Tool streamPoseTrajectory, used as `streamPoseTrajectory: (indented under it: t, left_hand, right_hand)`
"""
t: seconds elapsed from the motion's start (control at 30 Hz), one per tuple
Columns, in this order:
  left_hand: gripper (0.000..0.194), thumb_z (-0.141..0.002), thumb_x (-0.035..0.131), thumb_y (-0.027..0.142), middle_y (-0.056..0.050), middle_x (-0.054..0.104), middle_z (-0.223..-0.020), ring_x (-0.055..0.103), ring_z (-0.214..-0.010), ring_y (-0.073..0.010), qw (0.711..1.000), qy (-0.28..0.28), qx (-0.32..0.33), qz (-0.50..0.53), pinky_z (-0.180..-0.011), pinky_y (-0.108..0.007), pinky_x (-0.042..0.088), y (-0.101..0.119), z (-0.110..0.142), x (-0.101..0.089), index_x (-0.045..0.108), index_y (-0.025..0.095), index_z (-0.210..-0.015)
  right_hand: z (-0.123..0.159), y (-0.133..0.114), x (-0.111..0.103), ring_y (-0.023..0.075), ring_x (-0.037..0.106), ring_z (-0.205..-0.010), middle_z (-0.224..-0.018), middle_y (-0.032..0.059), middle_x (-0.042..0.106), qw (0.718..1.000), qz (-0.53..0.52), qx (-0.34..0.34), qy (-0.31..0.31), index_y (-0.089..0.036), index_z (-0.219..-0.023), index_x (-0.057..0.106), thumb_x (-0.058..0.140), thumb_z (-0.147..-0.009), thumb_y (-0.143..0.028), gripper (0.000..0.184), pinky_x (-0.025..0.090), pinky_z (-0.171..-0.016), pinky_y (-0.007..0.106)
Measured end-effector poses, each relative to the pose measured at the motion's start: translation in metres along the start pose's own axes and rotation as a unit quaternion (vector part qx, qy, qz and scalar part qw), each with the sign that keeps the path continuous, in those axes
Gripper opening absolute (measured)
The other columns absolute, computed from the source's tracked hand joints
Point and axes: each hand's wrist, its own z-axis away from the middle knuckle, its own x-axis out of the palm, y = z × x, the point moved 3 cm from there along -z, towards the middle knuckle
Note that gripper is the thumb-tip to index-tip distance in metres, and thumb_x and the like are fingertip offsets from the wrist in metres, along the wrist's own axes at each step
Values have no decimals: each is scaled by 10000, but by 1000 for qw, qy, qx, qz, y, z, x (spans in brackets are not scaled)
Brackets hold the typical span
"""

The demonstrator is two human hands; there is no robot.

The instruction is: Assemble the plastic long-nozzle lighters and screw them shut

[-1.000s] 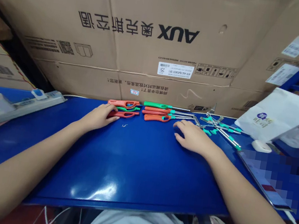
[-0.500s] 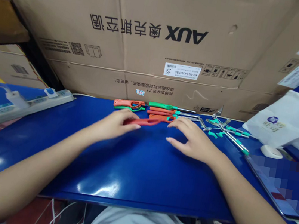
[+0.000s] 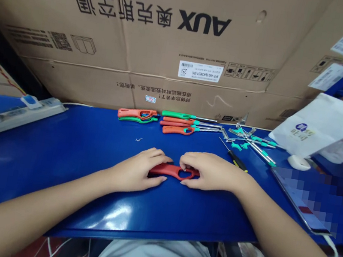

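Note:
A red lighter casing (image 3: pixel 169 170) with a finger loop lies lengthwise, low over the blue table, between my hands. My left hand (image 3: pixel 137 168) grips its left end, thumb on the near side and fingers on the far side. My right hand (image 3: pixel 210 172) closes around its loop end, which the palm partly hides. Behind my hands lie orange long lighters (image 3: pixel 175 130) and a green lighter (image 3: pixel 175 115) with metal tubes. Left of them are an orange casing (image 3: pixel 131 114) and a green casing (image 3: pixel 137 119). Small screws (image 3: pixel 139 140) lie beyond my left hand.
A screwdriver (image 3: pixel 237 160) lies beyond my right wrist. Further back is a pile of metal tubes and teal parts (image 3: pixel 257 150). To the right are a phone-like device (image 3: pixel 302 205) and a white paper bag (image 3: pixel 318 125). A power strip (image 3: pixel 37 113) stands left; cardboard (image 3: pixel 149 64) backs the table.
Both hands have come nearer to me with the red casing, lowering it toward the table. My right hand, earlier apart from it, has closed on the loop end. The screws and screwdriver are now visible.

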Motion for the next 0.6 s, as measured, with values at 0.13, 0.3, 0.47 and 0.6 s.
streamPoseTrajectory:
  t: [0.13, 0.3, 0.47, 0.6]
  left_hand:
    - [457, -900, 681, 324, -77, 661, -1270, 645, -1139, -249, 998, 26, -31, 46, -996, -381, 528, -11, -1, 1, 574, 267, -1341]
    - [563, -834, 735, 327, -80, 641, -1361, 627, -1225, -265, 995, 60, -30, 69, -1060, -393, 506, -19, -2, 4, 557, 254, -1363]
    - [547, -859, 688, 270, -80, 655, -1314, 664, -1109, -232, 997, 59, -18, 55, -986, -359, 542, -16, 0, 5, 543, 242, -1386]
    - [546, -937, 632, 304, -103, 642, -1322, 647, -1127, -229, 994, 96, -5, 52, -991, -380, 538, -20, 0, 8, 470, 221, -1452]
  right_hand:
    - [-1, 6, -2, 166, 601, -793, -929, 29, 693, 1000, 6, 21, 5, -215, -987, 624, 450, -1025, -332, 213, 353, -661, 260]
    - [-4, 18, -3, 199, 656, -844, -999, 51, 747, 995, 56, 75, 36, -234, -1150, 634, 422, -1024, -269, 250, 364, -683, 268]
    - [-1, 28, -12, 178, 647, -765, -914, 33, 749, 990, 30, 104, 96, -225, -1061, 661, 483, -966, -218, 202, 370, -667, 264]
    - [3, 31, -17, 134, 595, -604, -778, 20, 716, 974, -152, 146, 88, -185, -968, 636, 487, -945, -222, 154, 396, -598, 244]
